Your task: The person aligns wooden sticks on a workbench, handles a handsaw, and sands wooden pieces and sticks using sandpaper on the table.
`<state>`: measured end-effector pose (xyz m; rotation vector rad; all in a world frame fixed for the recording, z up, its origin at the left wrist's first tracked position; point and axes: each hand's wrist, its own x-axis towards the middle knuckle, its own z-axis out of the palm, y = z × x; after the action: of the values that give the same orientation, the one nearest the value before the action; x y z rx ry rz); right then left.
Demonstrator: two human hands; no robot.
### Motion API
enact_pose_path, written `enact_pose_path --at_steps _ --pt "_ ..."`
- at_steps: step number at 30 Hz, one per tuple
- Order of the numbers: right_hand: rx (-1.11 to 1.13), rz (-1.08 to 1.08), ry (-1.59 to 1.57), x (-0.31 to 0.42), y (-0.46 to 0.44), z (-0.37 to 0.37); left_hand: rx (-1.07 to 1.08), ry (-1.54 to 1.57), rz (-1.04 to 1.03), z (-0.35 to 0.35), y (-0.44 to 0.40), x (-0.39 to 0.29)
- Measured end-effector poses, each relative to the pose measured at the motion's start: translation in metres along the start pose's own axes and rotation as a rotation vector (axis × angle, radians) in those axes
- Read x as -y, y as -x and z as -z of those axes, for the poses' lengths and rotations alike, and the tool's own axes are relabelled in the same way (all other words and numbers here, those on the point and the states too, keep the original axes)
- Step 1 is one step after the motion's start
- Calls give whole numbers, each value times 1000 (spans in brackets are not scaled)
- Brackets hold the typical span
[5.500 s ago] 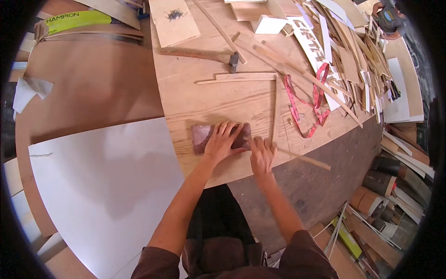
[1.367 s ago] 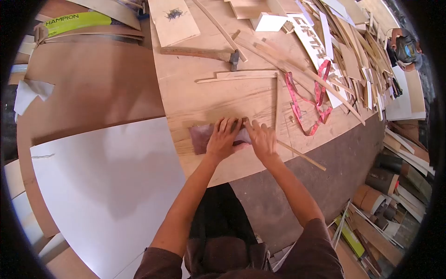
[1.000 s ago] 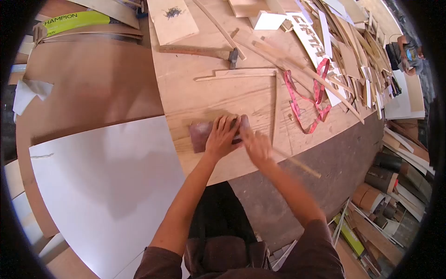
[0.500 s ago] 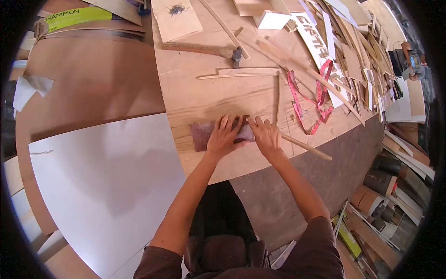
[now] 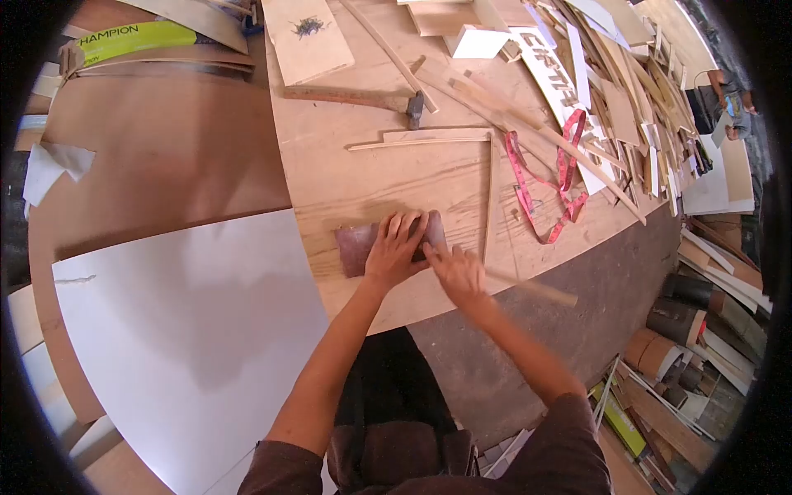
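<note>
A reddish-brown sheet, like sandpaper, lies on the plywood table near its front edge. My left hand presses flat on the sheet with its fingers a little apart. Beside it, my right hand is closed round a thin wooden stick, whose far end sticks out to the right past the table edge and is blurred. The stick's near end is at the right part of the sheet, partly hidden by my fingers.
Beyond my hands lie a hammer, thin wood strips and a pink measuring tape. Scrap wood is piled at the back right. A white panel is at left. Another person is at the far right.
My right hand has shifted back and forth with the stick and is now nearer me and further left than half a second ago. My left hand stays on the sheet.
</note>
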<state>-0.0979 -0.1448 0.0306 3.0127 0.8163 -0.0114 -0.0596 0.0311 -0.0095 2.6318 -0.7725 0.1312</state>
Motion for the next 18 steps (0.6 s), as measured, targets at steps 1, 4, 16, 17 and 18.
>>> enact_pose_path --at_steps 1,4,16,17,18 --pt "2 -7 -8 -8 -13 2 10 -1 -4 -1 2 0" --pt "-28 -128 144 -13 -31 3 -25 69 19 -2 1 0" --pt "31 -56 102 12 5 0 -14 29 21 4 -4 0" --pt "32 -51 102 7 7 -3 -14 34 18 4 -3 0" --pt "27 -18 90 -2 5 -1 -13 40 15 3 -2 -2"
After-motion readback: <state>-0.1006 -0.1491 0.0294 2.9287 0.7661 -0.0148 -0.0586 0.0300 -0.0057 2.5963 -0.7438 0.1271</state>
